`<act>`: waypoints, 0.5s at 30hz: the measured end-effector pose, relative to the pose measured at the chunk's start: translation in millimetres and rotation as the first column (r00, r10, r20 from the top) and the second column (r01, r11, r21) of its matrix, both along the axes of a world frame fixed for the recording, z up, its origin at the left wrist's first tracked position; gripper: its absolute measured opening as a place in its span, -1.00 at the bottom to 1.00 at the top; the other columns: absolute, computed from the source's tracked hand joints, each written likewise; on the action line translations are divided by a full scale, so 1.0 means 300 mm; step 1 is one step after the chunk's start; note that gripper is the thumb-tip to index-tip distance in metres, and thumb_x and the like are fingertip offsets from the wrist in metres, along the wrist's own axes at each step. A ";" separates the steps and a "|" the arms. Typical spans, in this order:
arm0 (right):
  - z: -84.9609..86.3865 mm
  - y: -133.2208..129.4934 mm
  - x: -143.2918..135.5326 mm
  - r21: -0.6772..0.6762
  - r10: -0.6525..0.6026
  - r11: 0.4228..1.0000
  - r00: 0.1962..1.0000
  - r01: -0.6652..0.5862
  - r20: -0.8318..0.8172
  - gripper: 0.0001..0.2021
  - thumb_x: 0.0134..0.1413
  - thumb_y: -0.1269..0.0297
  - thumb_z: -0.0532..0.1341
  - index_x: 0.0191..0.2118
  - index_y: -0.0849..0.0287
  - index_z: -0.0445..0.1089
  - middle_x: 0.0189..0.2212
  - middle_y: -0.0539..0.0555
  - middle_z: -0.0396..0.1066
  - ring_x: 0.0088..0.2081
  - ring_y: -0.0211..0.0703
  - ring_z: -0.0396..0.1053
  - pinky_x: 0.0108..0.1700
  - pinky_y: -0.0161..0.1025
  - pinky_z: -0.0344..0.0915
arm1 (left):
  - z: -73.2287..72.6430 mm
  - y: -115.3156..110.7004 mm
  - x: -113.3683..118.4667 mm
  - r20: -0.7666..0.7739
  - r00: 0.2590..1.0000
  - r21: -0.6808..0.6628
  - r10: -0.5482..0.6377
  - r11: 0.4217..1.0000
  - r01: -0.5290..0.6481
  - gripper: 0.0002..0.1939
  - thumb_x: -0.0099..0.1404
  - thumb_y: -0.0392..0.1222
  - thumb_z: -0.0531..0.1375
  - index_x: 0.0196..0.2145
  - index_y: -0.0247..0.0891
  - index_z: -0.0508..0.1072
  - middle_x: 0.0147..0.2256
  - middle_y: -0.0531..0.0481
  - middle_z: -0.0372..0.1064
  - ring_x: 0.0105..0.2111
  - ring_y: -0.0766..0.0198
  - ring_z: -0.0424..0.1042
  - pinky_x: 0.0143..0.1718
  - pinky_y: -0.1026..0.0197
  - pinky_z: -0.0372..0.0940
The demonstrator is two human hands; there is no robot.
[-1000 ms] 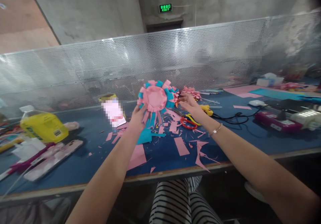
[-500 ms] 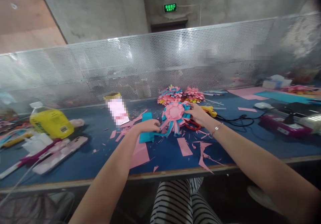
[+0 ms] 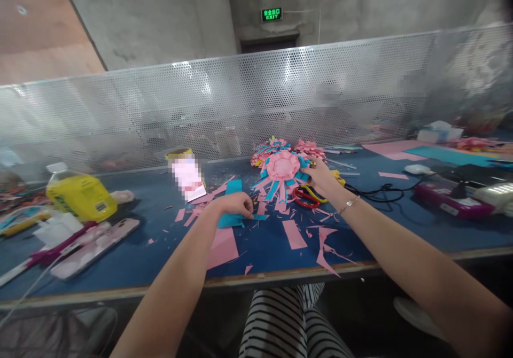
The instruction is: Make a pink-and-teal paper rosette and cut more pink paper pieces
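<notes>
My right hand (image 3: 317,175) grips the right edge of a pink and blue paper rosette (image 3: 282,165), holding it above the table with its pink round middle facing me. Strips of pink and blue hang from its lower side. My left hand (image 3: 237,206) is closed in a pinch on a short blue paper strip (image 3: 260,217) that points right. Under that hand lies a larger blue paper piece (image 3: 233,187), partly hidden. Scissors with red and yellow handles (image 3: 308,197) rest below my right hand.
Behind the rosette are finished-looking paper flowers (image 3: 308,149). Pink scraps (image 3: 294,234) litter the blue table (image 3: 264,262). A lit phone (image 3: 187,177) leans at centre left; a yellow-labelled bottle (image 3: 80,195) and another phone (image 3: 96,248) are left. A perforated metal screen (image 3: 224,101) spans the back.
The rosette has risen slightly and moved right with my right hand. My left hand has shifted a little left, and the blue strip in it now stands apart from the rosette.
</notes>
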State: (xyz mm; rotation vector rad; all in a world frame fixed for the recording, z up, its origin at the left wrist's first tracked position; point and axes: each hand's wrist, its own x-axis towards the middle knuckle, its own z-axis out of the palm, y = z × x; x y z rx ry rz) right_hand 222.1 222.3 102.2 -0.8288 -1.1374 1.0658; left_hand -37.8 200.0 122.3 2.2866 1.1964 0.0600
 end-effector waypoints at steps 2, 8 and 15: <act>0.002 -0.002 -0.003 -0.008 -0.012 1.000 0.999 0.011 -0.049 -0.57 -0.39 0.37 0.29 -0.27 0.13 0.17 -0.51 -0.10 0.30 -0.54 -0.31 0.31 -0.54 -0.38 0.33 | 0.017 -0.015 0.004 0.031 0.999 -0.045 -0.044 0.998 0.045 -0.92 -0.18 -0.17 0.24 -0.69 -0.18 0.40 -0.67 0.11 0.28 -0.64 0.39 0.19 -0.57 0.32 0.06; -0.011 -0.019 -0.033 -0.058 0.032 0.998 0.997 -0.036 -0.077 -0.53 -0.40 0.41 0.29 -0.25 0.12 0.14 -0.49 -0.10 0.28 -0.53 -0.30 0.30 -0.52 -0.35 0.33 | 0.069 -0.060 0.005 0.414 0.910 -0.310 -0.014 0.938 0.155 -0.80 -0.13 -0.13 0.27 -0.61 -0.26 0.33 -0.67 0.13 0.14 -0.68 0.46 0.08 -0.63 0.34 0.01; -0.061 -0.012 -0.038 0.127 -0.050 0.990 0.719 -0.054 0.694 -0.70 -0.13 0.32 0.20 -0.19 0.19 0.20 -0.38 0.06 0.34 -0.36 -0.15 0.34 -0.30 -0.21 0.29 | 0.007 -0.030 0.057 0.685 0.638 -0.386 0.352 0.918 -0.091 -0.74 -0.04 -0.16 0.27 -0.50 -0.28 0.23 -0.67 0.18 0.09 -0.69 0.52 0.13 -0.67 0.41 0.01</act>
